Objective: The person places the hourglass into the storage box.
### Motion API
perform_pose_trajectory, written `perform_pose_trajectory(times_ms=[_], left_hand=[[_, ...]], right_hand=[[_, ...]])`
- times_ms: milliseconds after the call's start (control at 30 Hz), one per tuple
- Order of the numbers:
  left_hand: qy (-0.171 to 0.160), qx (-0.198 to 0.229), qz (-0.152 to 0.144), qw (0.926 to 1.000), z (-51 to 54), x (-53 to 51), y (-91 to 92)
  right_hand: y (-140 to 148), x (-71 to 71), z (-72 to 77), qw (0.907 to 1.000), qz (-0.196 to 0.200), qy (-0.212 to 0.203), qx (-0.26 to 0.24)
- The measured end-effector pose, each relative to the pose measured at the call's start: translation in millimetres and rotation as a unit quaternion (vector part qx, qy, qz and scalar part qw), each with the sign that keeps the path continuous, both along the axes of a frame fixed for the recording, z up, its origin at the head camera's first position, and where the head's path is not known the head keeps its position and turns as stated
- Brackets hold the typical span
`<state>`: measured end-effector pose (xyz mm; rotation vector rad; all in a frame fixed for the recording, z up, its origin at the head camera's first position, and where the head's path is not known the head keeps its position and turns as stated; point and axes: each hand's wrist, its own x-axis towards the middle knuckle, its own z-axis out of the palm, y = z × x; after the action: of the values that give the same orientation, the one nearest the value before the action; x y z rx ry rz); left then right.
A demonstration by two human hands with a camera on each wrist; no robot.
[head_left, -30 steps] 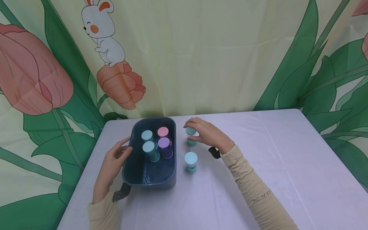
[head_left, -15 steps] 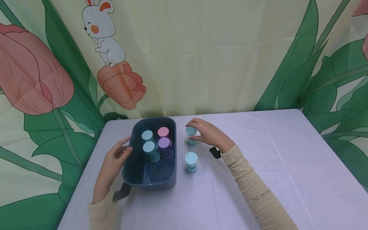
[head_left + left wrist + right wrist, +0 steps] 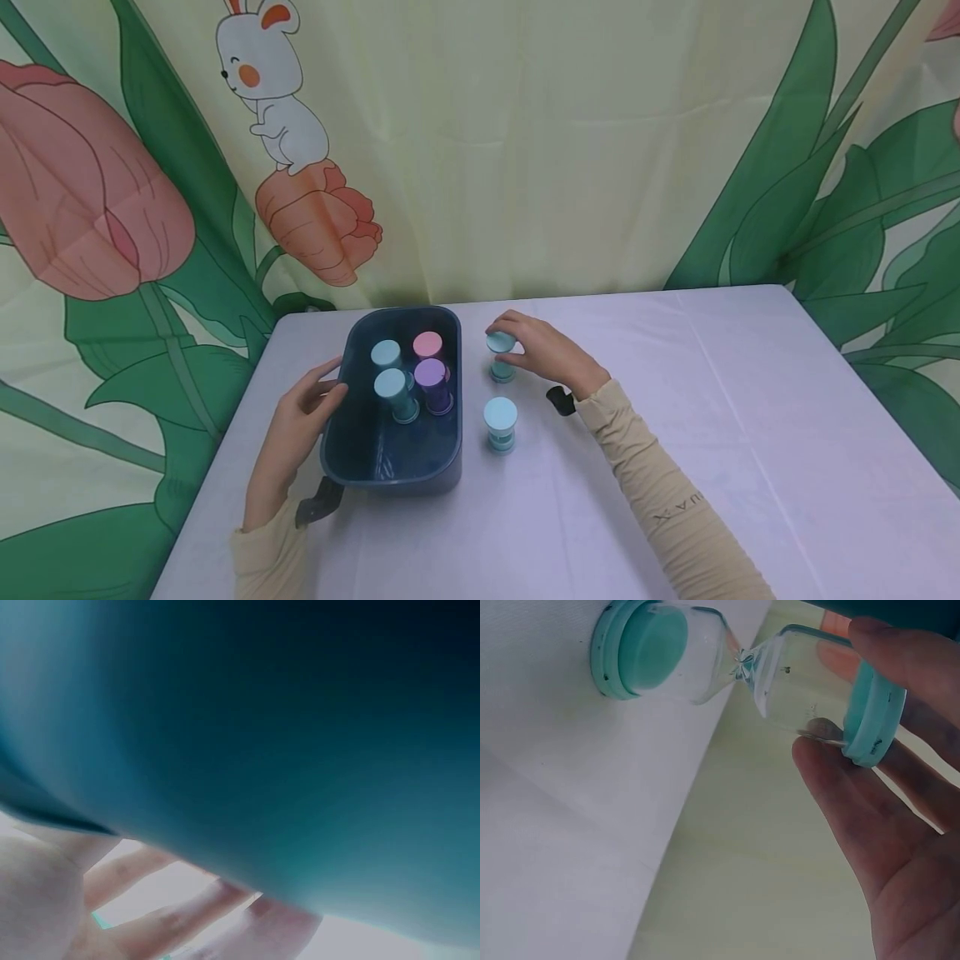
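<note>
My right hand (image 3: 551, 352) pinches the upper cap of a light-blue sand timer (image 3: 727, 664), thumb on one side and fingers on the other. In the right wrist view its lower cap stands on the white cloth, with teal sand in that bulb. A second light-blue sand timer (image 3: 500, 425) stands nearer the front. To the left is a dark blue bin (image 3: 390, 482) holding two light-blue sand timers (image 3: 390, 385), a pink one (image 3: 427, 343) and a purple one (image 3: 431, 373). My left hand (image 3: 296, 421) rests its extended fingers (image 3: 180, 922) against the bin's outer left wall.
A white cloth covers the table (image 3: 637, 467), whose back edge meets a printed curtain (image 3: 525, 150) with tulips and a rabbit. The held timer stands just right of the bin's wall.
My right hand shifts very slightly to the right and its fingers close in on the sand timer's top. My left hand, the bin and the other timers stay put.
</note>
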<state>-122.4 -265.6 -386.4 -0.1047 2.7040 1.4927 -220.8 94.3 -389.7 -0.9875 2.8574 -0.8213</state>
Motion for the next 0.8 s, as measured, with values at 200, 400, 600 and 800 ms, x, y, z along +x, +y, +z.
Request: perform_pose_trajectory(times_ms=[200,400,600,800], left_hand=[[0.005,-0.003,-0.002,1.0000,-0.4,0.0,0.0],[0.006,-0.004,-0.002,1.0000,-0.3,0.5,0.1],[0.005,-0.004,-0.002,1.0000,0.1,0.5,0.2],[0.010,-0.003,-0.007,0.9999,-0.3,0.6,0.1]], right_hand=[[0,-1.0,-2.6,0.9999,-0.002,0.010,-0.009],[2,1.2,-0.3,0.9996,-0.002,0.027,0.000],[5,5.0,7.4,0.9989,-0.002,0.046,-0.008],[6,8.3,13.2,0.9982,0.003,0.059,-0.013]])
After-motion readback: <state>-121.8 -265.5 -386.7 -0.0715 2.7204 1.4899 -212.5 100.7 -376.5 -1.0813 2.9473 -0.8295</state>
